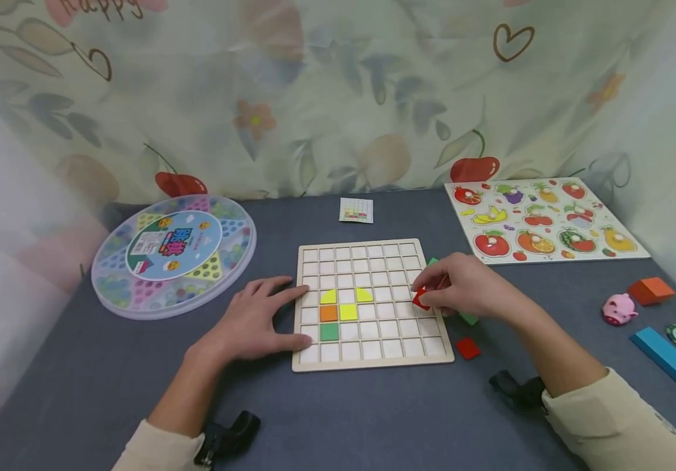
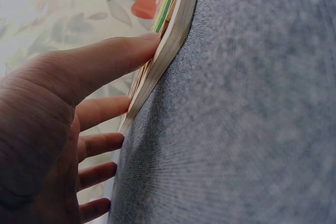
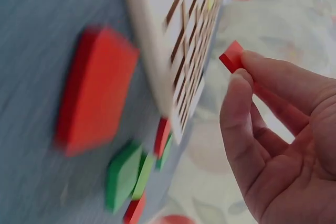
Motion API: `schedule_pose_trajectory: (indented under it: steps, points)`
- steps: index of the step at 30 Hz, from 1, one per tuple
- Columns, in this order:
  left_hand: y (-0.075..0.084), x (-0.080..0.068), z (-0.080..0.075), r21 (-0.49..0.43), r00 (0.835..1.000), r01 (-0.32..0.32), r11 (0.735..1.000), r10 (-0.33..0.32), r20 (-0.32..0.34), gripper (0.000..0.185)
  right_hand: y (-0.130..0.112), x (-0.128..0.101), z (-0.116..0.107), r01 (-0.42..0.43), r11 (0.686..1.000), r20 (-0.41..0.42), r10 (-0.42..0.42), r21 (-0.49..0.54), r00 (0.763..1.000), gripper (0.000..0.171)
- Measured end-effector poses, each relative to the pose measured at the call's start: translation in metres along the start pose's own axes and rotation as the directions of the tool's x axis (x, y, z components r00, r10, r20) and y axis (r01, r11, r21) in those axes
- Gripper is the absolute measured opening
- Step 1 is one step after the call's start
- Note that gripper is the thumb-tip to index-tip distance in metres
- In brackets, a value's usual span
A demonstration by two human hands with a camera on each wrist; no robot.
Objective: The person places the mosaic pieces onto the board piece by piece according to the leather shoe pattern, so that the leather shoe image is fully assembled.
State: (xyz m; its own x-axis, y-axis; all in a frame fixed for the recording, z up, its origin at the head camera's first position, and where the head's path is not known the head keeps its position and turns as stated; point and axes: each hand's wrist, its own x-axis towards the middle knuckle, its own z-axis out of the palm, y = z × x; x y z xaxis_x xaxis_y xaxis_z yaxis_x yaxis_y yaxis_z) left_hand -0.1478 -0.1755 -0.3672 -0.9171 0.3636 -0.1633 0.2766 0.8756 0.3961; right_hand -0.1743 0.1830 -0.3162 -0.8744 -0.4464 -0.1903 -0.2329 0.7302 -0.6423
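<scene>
Two bare hands: the left hand (image 1: 255, 320) and the right hand (image 1: 470, 288) carry no rings, gloves or nail polish, and the nails are short. Behind the fingers, past each bare forearm, a cream long sleeve begins: the left sleeve (image 1: 158, 448) and the right sleeve (image 1: 614, 418), the latter with a faint line of small dark print. A black camera mount is strapped at each wrist, the left mount (image 1: 228, 435) and the right mount (image 1: 517, 389), each below the forearm.
</scene>
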Motion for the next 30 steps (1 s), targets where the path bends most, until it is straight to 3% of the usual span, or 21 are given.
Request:
schedule_pose_trajectory:
  steps: [8,20,30]
  points:
    - [0.002,0.001,-0.003,0.006,1.000,-0.008,1.000,0.008,-0.001,0.086,-0.028,0.019,0.019,0.061,0.997,0.017,-0.062,0.039,0.998,0.009]
    - [-0.001,0.000,0.002,-0.002,1.000,-0.012,1.000,0.012,-0.006,0.085,-0.058,0.045,0.052,0.124,0.991,0.187,-0.132,0.051,0.974,0.014]
    - [0.001,0.000,0.000,-0.002,1.000,-0.006,1.000,0.006,-0.004,0.084,-0.066,0.050,0.064,0.137,0.990,0.167,-0.133,-0.012,0.977,0.016]
